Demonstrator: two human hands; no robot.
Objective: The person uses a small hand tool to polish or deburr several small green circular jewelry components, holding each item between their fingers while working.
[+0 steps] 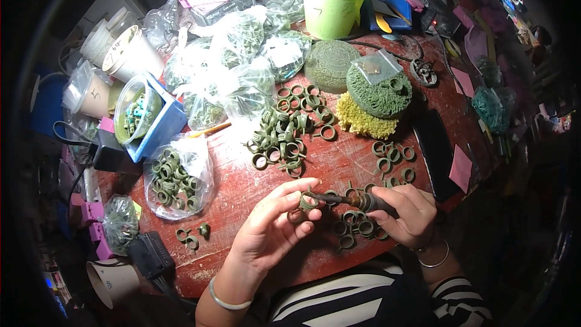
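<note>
My left hand (272,224) pinches a small green ring piece (308,201) between curled fingers. My right hand (407,212) grips a dark pen-like tool (354,201), whose dark tip reaches to the ring in my left hand. Around and under the tool lie loose green rings (349,227), with more in a large pile (281,139) farther back and a group (392,157) at the right. A plastic bag (177,181) of similar rings sits to the left of my hands.
Filled bags (218,85), a green bucket (330,9) and sponge pads (378,94) occupy the back. A blue tray with a tub (139,112), plastic cups (126,54) and a black box (151,257) line the left. A black phone (433,154) lies right, on the red table (242,188).
</note>
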